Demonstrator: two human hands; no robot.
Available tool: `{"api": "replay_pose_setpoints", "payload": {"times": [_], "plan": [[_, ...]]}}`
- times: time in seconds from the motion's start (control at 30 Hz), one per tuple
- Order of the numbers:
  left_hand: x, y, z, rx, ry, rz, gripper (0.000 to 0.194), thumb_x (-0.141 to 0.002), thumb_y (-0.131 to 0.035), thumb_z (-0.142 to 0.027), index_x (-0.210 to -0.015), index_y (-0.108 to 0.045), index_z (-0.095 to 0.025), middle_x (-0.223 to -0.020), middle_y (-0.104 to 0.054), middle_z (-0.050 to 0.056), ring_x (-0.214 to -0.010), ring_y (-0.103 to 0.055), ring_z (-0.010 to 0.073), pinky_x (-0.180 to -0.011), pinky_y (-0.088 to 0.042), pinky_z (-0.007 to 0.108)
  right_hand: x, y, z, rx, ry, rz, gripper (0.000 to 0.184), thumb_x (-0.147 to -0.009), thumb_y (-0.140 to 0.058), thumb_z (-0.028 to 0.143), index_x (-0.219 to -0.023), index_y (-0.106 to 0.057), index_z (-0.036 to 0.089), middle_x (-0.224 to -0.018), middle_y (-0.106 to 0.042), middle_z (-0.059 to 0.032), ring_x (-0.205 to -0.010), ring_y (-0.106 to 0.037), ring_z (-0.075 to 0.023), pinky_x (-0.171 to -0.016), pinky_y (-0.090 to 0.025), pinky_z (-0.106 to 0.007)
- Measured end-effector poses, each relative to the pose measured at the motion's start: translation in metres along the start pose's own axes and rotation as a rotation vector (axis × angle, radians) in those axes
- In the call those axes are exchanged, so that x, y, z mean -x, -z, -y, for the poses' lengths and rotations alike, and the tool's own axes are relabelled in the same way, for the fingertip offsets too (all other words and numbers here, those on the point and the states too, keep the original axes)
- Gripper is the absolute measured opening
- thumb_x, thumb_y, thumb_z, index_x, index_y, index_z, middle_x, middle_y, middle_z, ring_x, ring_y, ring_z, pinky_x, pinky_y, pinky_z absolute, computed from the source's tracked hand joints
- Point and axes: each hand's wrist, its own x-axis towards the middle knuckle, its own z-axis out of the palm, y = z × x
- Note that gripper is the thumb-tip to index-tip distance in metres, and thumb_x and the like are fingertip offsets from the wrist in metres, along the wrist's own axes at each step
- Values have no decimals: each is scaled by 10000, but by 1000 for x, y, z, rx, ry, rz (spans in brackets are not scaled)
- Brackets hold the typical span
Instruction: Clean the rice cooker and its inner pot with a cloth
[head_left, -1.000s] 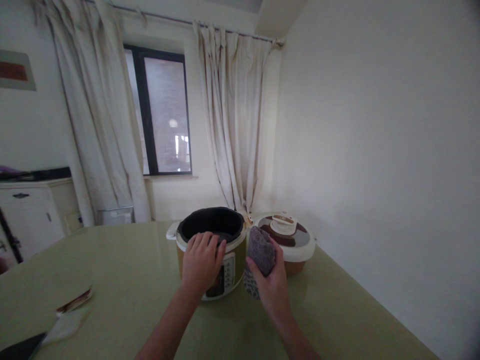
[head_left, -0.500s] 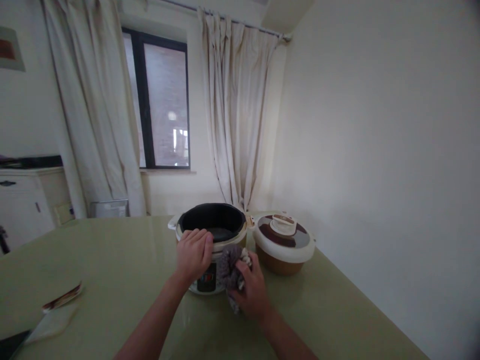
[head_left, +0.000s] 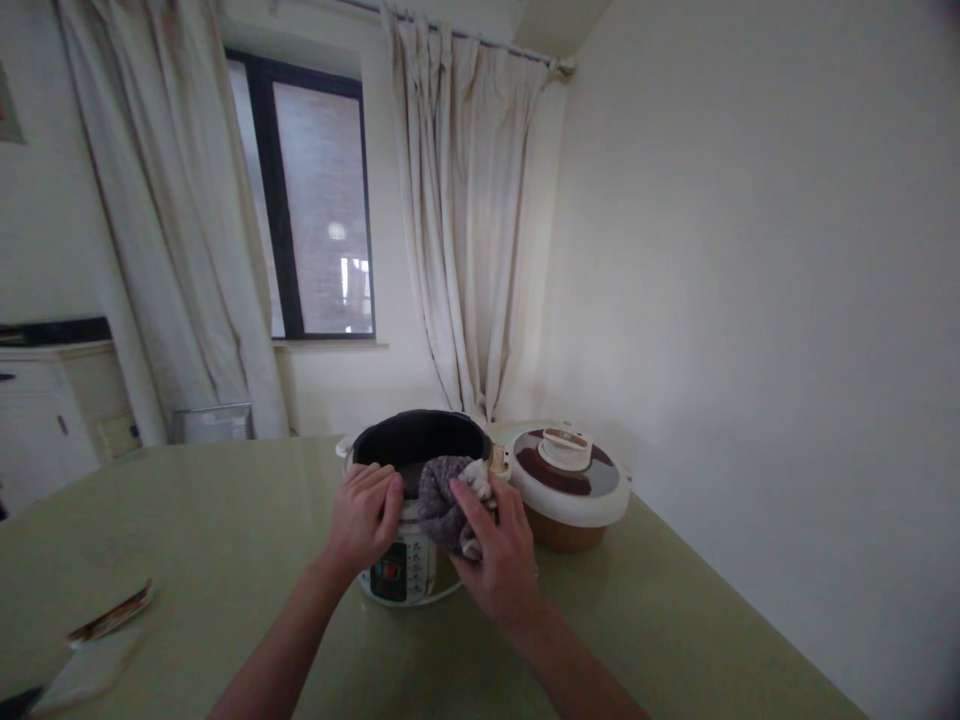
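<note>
Three small items lie toward the desk's near left corner: a narrow reddish-brown and white strip [head_left: 110, 612], a whitish translucent piece [head_left: 86, 672] and, cut off by the edge of view, something dark [head_left: 19, 702]. Further right on the green desk [head_left: 225, 530], the left hand [head_left: 362, 515] is clamped over the near left rim of an electric cooker [head_left: 390, 575], fingers curled inward, a grip that would probably keep the body from sliding or turning. The cooker stands upright and uncovered, its control panel facing the person and its mouth within easy reach; its black inside shows no food, though the near part of the bottom is hidden. A bunched grey-and-white cloth [head_left: 442, 505] is at the near right rim, gathered in the right hand [head_left: 499, 560], presumably balled up to give a thick pad. The hands are apart, with part of the cloth between them. Just beside the cooker, at far right, a white-rimmed lid [head_left: 566, 470] with a raised knob sits over a brown vessel [head_left: 570, 535], so its contents cannot be told.
</note>
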Motion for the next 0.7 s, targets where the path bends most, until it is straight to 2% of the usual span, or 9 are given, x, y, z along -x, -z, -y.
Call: {"api": "replay_pose_setpoints", "payload": {"times": [0.1,0.17,0.23,0.3,0.37,0.47,0.53,0.6,0.7], "plan": [[6,10,8,93,0,23,344,-1063,-416,-192,-745,-542,-225,-693,-576,11,-673,-495,186,-702,-359,393,44,-11,3,24,184,52,571,-878,-647,271,-1448,-625,289,-1451,-500,-164,-1211,-554,-351,-944,-591,-520],[10,15,15,149,0,43,332,-1065,-409,-192,-769,-556,-221,-705,-592,12,-679,-503,183,-715,-363,393,75,-19,2,42,281,99,440,-903,-662,310,-1342,-682,307,-1365,-571,-137,-1141,-570,-321,-881,-600,-465],[11,20,20,182,1,73,334,-1071,-403,-206,-773,-554,-220,-705,-593,11,-683,-506,182,-725,-363,395,90,-21,1,73,370,121,335,-918,-694,299,-1250,-711,339,-1300,-628,-94,-1099,-577,-290,-858,-591,-429],[10,24,24,196,11,120,340,-1078,-404,-232,-773,-554,-220,-711,-594,10,-698,-516,184,-738,-367,395,84,-18,2,89,427,102,267,-937,-700,274,-1192,-722,350,-1292,-650,-67,-1101,-576,-272,-870,-580,-422],[8,28,24,203,35,170,354,-1086,-403,-262,-768,-552,-221,-720,-595,11,-716,-529,187,-752,-377,393,60,-12,6,91,414,66,260,-957,-680,263,-1204,-722,331,-1331,-634,-79,-1147,-567,-276,-903,-569,-429],[8,32,24,208,81,214,399,-1095,-398,-302,-728,-532,-226,-706,-586,11,-717,-539,191,-755,-399,386,12,-4,17,56,294,15,424,-939,-659,280,-1363,-672,279,-1400,-568,-138,-1215,-542,-313,-977,-551,-470],[9,33,23,216,102,215,402,-1099,-392,-305,-751,-577,-227,-761,-648,29,-781,-596,203,-805,-440,390,-7,-4,26,30,182,-1,552,-903,-667,327,-1448,-623,253,-1418,-530,-160,-1209,-535,-335,-1003,-540,-498],[12,33,21,204,106,182,367,-1102,-390,-291,-890,-684,-225,-948,-755,56,-978,-673,223,-959,-462,414,-7,-10,32,14,148,-22,572,-888,-660,370,-1447,-623,259,-1408,-520,-161,-1198,-530,-349,-1001,-534,-520],[15,29,8,136,91,93,342,-1099,-406,-277,-1154,-741,-239,-1226,-785,51,-1225,-660,230,-1155,-380,451,24,-23,31,-28,231,23,496,-897,-645,411,-1371,-664,267,-1345,-551,-150,-1155,-538,-337,-949,-550,-494]]}}
